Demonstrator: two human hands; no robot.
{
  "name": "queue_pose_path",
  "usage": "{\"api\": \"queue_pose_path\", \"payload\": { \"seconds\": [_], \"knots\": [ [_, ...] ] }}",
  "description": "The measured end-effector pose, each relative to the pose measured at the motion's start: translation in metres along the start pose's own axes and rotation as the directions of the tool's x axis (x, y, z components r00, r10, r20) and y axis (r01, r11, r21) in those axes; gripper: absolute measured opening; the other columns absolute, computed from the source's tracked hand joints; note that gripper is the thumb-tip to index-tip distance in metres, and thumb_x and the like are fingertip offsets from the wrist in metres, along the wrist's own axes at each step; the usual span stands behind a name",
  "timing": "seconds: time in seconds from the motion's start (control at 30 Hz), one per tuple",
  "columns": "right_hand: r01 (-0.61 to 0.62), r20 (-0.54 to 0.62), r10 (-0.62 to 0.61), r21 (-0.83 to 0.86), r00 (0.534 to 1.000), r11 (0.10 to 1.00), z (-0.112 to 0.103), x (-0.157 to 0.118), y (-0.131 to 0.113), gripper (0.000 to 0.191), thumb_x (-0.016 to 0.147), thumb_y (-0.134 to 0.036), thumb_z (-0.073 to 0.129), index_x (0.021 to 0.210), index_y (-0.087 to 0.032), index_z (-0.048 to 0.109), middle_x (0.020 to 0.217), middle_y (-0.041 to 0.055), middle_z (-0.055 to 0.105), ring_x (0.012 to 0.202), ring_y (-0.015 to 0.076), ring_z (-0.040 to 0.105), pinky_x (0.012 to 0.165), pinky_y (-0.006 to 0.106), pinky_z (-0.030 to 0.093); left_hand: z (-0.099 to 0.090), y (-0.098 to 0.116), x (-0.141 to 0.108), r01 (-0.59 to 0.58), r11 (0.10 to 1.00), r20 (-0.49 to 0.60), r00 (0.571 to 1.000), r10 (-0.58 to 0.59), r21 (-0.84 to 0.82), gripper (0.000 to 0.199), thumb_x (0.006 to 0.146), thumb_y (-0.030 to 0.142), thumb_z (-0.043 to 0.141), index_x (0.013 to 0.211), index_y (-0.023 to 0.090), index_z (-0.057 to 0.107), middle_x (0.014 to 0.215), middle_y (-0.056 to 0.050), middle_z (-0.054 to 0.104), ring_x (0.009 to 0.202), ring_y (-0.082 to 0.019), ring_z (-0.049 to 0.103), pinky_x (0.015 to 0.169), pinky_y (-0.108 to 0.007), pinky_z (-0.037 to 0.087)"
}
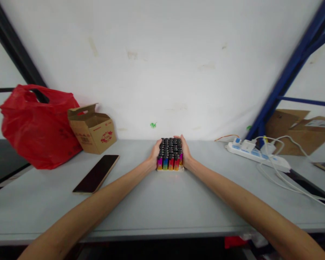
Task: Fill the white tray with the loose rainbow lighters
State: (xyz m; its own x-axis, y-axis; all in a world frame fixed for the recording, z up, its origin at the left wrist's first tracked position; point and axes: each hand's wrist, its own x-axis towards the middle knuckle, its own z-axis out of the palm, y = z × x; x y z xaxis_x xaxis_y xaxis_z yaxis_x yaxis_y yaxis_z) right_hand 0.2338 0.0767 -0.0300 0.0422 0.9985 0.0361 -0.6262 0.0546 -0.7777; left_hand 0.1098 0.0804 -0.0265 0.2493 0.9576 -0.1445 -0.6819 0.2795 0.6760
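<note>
A block of upright lighters (171,161) stands in tight rows on the grey table, with black tops and purple, blue, red and orange bodies. Beneath them shows the pale edge of a tray (170,170). My left hand (154,155) presses along the left side of the block, its fingers partly hidden behind it. On the opposite side my right hand (186,153) grips the block, fingertips curling over at the far corner. Between them the two hands hold the lighters from both sides.
A phone (96,174) lies left of my left forearm. Behind it are an open cardboard box (93,131) and a red plastic bag (39,126). At right stands a white power strip (257,154) with plugs and trailing cables. The table's front edge (162,233) runs below.
</note>
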Motion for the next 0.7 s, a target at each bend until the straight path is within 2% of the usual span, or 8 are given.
{"api": "queue_pose_path", "payload": {
  "seconds": [0.3, 0.43, 0.6, 0.7],
  "knots": [
    [0.031, 0.021, -0.032, 0.01, 0.999, 0.999, -0.002, 0.002, 0.004, 0.036, 0.086, -0.062, 0.061, 0.092, -0.026, 0.065, 0.077, -0.0044, 0.069, 0.075, 0.0192, 0.066, 0.079, 0.034, 0.054, 0.001, 0.003, -0.004, 0.026, 0.999, -0.011, 1.0, -0.026, 0.048, 0.029, 0.1, 0.031, 0.047, 0.091, 0.015, 0.07, 0.083, -0.005, 0.078, 0.075, -0.019, 0.075, 0.082, -0.032, 0.059],
    [0.052, 0.023, -0.051, -0.034, 0.998, 0.998, -0.004, 0.006, 0.005, 0.036, 0.082, -0.061, 0.065, 0.091, -0.026, 0.065, 0.077, -0.0042, 0.069, 0.08, 0.0207, 0.066, 0.082, 0.035, 0.054, 0.004, 0.003, -0.005, -0.026, 0.998, -0.019, 0.999, 0.027, 0.053, 0.024, 0.099, 0.028, 0.049, 0.092, 0.016, 0.069, 0.082, -0.003, 0.078, 0.074, -0.018, 0.075, 0.08, -0.031, 0.06],
    [0.086, 0.013, -0.085, -0.066, 0.996, 0.994, -0.007, 0.009, 0.007, 0.037, 0.078, -0.061, 0.066, 0.091, -0.027, 0.066, 0.081, -0.0046, 0.07, 0.088, 0.0213, 0.066, 0.087, 0.035, 0.052, 0.012, 0.006, -0.012, 0.058, 0.996, -0.02, 0.998, -0.057, 0.062, 0.034, 0.102, 0.035, 0.046, 0.091, 0.013, 0.07, 0.078, -0.006, 0.078, 0.07, -0.02, 0.075, 0.08, -0.034, 0.061],
    [0.074, 0.012, -0.074, -0.068, 0.997, 0.995, -0.007, 0.007, 0.007, 0.037, 0.078, -0.062, 0.066, 0.091, -0.027, 0.066, 0.08, -0.0044, 0.07, 0.089, 0.022, 0.066, 0.086, 0.035, 0.053, 0.014, 0.007, -0.014, 0.052, 0.997, -0.034, 0.998, -0.05, 0.049, 0.032, 0.102, 0.033, 0.047, 0.094, 0.014, 0.07, 0.079, -0.006, 0.078, 0.071, -0.021, 0.075, 0.082, -0.035, 0.061]
  ]
}}
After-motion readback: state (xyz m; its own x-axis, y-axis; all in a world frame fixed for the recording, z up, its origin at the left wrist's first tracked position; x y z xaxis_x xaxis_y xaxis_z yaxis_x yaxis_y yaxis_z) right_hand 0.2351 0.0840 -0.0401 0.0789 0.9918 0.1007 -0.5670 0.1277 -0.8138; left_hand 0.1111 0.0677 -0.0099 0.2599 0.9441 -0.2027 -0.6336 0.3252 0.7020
